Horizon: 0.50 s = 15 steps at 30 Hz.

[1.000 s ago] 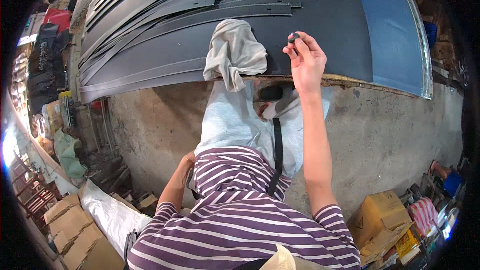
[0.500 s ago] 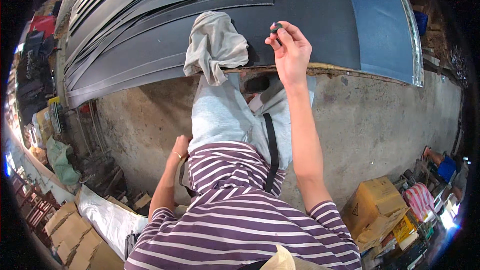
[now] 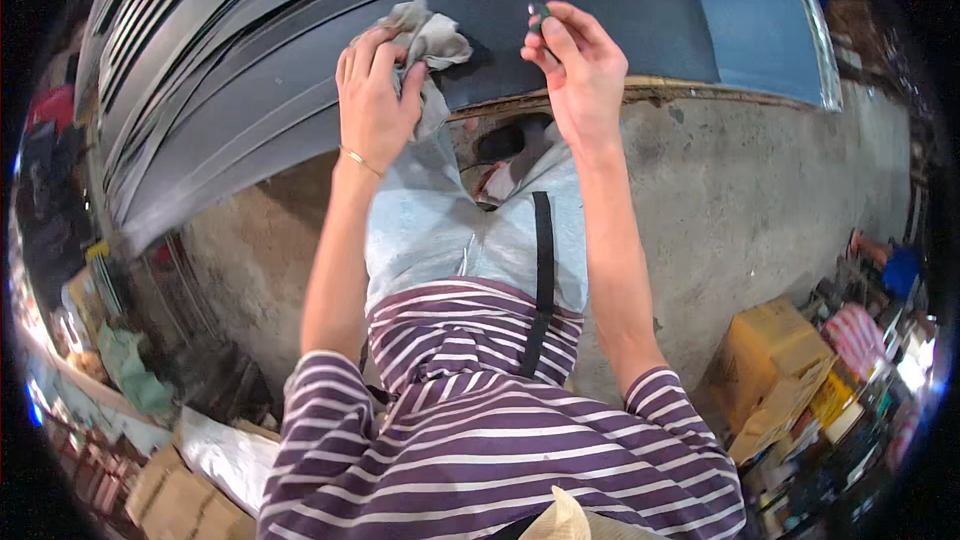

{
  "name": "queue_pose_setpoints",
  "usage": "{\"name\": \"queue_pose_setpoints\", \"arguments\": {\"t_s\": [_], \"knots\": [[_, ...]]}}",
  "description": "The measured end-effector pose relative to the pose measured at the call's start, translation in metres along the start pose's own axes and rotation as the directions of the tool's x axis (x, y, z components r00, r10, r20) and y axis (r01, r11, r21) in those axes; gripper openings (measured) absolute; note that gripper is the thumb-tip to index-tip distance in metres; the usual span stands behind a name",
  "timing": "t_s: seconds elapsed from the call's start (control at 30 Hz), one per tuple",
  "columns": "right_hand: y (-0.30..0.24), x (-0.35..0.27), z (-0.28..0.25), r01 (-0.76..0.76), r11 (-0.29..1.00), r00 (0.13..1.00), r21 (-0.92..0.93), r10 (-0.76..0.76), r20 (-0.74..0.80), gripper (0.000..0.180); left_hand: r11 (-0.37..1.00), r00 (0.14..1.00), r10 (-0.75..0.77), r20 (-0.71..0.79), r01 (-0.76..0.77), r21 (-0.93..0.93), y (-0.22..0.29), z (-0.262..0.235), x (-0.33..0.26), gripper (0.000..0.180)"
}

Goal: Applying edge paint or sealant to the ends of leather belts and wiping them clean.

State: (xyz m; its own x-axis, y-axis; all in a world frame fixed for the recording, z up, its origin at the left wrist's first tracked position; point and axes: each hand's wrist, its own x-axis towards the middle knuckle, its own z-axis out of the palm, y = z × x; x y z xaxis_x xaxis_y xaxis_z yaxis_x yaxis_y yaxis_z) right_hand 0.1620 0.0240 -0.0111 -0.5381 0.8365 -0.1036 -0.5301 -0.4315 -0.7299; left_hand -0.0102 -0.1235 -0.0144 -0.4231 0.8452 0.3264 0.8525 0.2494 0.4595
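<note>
A crumpled grey rag (image 3: 438, 42) lies at the near edge of the table, partly hanging over it. My left hand (image 3: 376, 100) is on the rag's left side, its fingers and thumb closed round a part of the cloth. To the right, my right hand (image 3: 588, 75) is raised above the table edge with the palm turned toward me. Between its thumb and fingertips it pinches a small dark object (image 3: 540, 18) with a shiny end and a greenish part; its kind is too small to tell. Under both hands spreads a black sheet (image 3: 625, 10).
Long dark strips (image 3: 250, 50) are layered across the table's left side. A blue sheet (image 3: 755, 25) covers the right end. Cardboard boxes (image 3: 770, 365) and bundles stand on the floor at lower right, with more cartons (image 3: 185, 500) at lower left.
My left hand has come up from beside my hip to the rag and taken hold of it. My right hand still pinches the small dark object. The view has shifted, so the table appears higher.
</note>
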Motion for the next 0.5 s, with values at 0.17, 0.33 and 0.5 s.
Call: {"name": "queue_pose_setpoints", "arguments": {"t_s": [0.17, 0.33, 0.5], "knots": [[-0.046, -0.049, -0.073, 0.211, 0.977, 0.943, 0.037, -0.193, -0.27, 0.023, 0.995, 0.99, 0.028, -0.137, -0.014, 0.099, 0.115, 0.077, 0.016, 0.016], [-0.09, -0.094, -0.133, 0.232, 0.963, 0.853, -0.14, -0.271, -0.446, 0.02, 0.836, 0.895, 0.4, -0.199, -0.445, -0.322, 0.197, 0.167, 0.056, 0.02], [-0.118, -0.123, -0.15, 0.328, 0.943, 0.806, -0.065, -0.315, -0.501, 0.02, 0.673, 0.796, 0.606, 0.016, -0.502, -0.543, 0.197, 0.144, 0.044, 0.026]]}}
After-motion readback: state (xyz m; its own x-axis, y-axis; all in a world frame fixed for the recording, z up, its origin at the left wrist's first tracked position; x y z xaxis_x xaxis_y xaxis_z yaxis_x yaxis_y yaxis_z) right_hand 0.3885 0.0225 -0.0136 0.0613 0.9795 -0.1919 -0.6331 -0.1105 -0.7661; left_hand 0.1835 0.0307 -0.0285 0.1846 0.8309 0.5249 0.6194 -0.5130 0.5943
